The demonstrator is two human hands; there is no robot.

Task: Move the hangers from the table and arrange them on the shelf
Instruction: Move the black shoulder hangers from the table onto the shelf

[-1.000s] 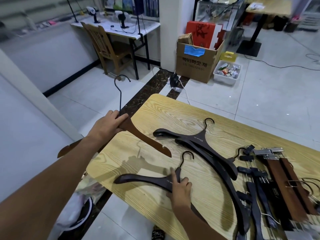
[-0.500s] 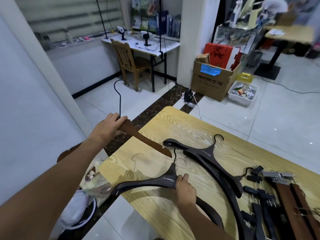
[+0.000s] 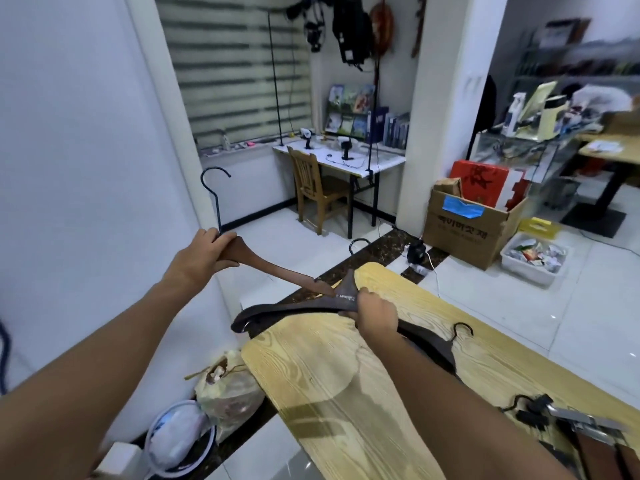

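Two hangers held clear of the counter (image 3: pixel 329 393), one to each side.
The left hand (image 3: pixel 204 258) has its fingers wrapped round the neck of the brown hanger (image 3: pixel 277 271), hook up, its arm sloping down-right to end just beside the dark hanger (image 3: pixel 277 310); whether they touch is unclear. The right hand (image 3: pixel 375 311) curls its fingers round that dark hanger's centre, long axis lying left to right above the counter's far end. A spare hanger (image 3: pixel 436 344) lies on the counter just beside the right hand, the nearer one.
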